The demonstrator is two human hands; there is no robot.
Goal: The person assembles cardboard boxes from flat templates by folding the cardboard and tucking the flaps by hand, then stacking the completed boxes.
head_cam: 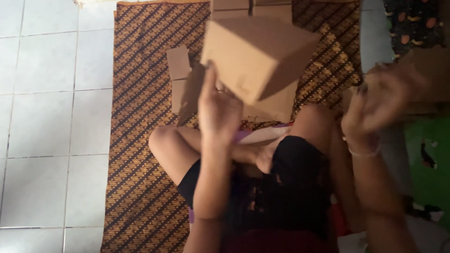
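Our left hand (218, 110) lifts a folded cardboard box (258, 56) from beneath, fingers closed on its lower edge, at twelve o'clock over the patterned mat (140, 140). Our right hand (382, 100), blurred at three o'clock, seems loosely open and empty.

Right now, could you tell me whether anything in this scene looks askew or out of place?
The brown cardboard box is tilted, one corner down, propped only by the left hand. The right hand is blurred and apart from it. Flat cardboard pieces lie loose on the patterned mat.
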